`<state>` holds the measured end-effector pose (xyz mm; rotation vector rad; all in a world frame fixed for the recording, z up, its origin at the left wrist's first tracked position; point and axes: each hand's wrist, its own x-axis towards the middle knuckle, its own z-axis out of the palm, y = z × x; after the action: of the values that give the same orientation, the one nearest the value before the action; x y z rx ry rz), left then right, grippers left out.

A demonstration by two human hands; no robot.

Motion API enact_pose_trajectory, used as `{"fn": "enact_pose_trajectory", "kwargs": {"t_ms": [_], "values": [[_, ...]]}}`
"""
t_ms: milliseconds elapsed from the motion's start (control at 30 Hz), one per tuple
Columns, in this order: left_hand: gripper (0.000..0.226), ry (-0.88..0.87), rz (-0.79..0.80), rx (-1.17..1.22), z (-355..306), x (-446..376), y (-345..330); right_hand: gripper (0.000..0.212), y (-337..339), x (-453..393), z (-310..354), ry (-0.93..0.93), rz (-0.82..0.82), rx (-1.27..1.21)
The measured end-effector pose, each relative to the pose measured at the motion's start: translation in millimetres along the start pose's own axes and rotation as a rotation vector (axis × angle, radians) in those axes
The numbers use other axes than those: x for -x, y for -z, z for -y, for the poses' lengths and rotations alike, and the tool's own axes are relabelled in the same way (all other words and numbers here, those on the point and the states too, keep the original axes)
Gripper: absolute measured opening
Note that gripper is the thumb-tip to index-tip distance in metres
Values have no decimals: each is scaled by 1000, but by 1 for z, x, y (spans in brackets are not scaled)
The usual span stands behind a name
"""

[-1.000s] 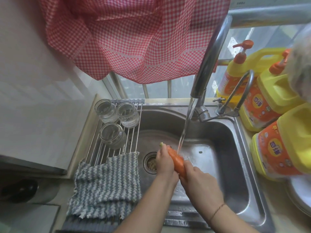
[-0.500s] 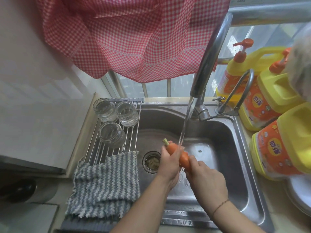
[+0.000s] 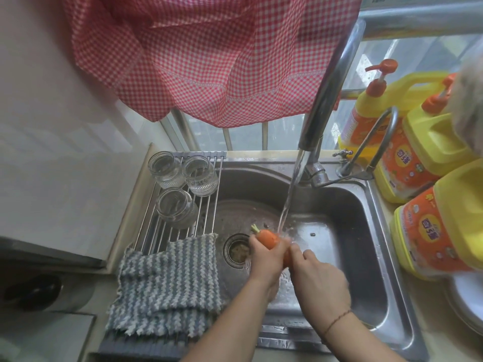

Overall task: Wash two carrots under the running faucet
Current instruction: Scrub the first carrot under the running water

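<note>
You have one carrot [image 3: 268,237] over the sink [image 3: 376,246], just right of the drain [image 3: 238,250], with its stubby green top pointing away from you and to the left. The stream from the faucet [image 3: 326,100] lands on its upper side, close to the thick end. Your left hand [image 3: 264,259] wraps the thick end from below, fingers curled round it. Your right hand [image 3: 317,280] grips the thinner end, which is hidden inside your fist, so only a short orange stretch shows between the two hands.

Expect the carrot to be stiff and light, so it should not bend or sag however you hold it. The trouble is likely the wet skin: it tapers and will probably be slick, so a squeeze near the tip may push it out of your fist toward the drain. Keep the firmer hold on the thick end by the top, where the shoulder gives your fingers something to stop against, and let the other hand slide and rub along the taper. Roll it so the underside meets the water too.

No second carrot shows anywhere around the sink, so by my reading the task is no more than half done.
</note>
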<state>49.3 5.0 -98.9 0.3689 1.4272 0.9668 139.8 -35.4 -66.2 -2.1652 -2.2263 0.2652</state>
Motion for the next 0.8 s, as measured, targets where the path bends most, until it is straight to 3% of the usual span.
{"fn": "enact_pose_trajectory", "kwargs": {"t_ms": [67, 167, 233, 300, 367, 467, 567, 633, 700, 800], "values": [[48, -27, 21, -70, 1, 1, -1, 56, 1, 2, -1, -16, 1, 4], [35, -72, -207, -392, -6, -7, -2, 52, -2, 8, 3, -9, 10, 3], [34, -6, -314, -305, -7, -18, 1, 59, -5, 11, 7, 8, 14, 14], [41, 135, -324, -86, -10, -22, 2, 67, -7, 13, 6, 36, -8, 26], [43, 173, -235, 17, -10, -22, 3, 68, -10, 13, 0, 35, -24, 13], [44, 69, -7, 92, -11, -11, 7, 52, -1, 10, -14, 0, -3, -60], [41, -6, 219, 115, -11, -3, 18, 25, 5, 1, -33, -56, 184, -283], [36, -66, 339, 27, -11, -4, 28, 18, 4, -3, -46, -107, 270, -422], [27, -125, 388, -72, -12, -6, 35, 18, 4, -7, -54, -134, 333, -497], [20, -209, 304, -135, -16, -7, 39, 18, 4, -9, -57, -138, 348, -482]]}}
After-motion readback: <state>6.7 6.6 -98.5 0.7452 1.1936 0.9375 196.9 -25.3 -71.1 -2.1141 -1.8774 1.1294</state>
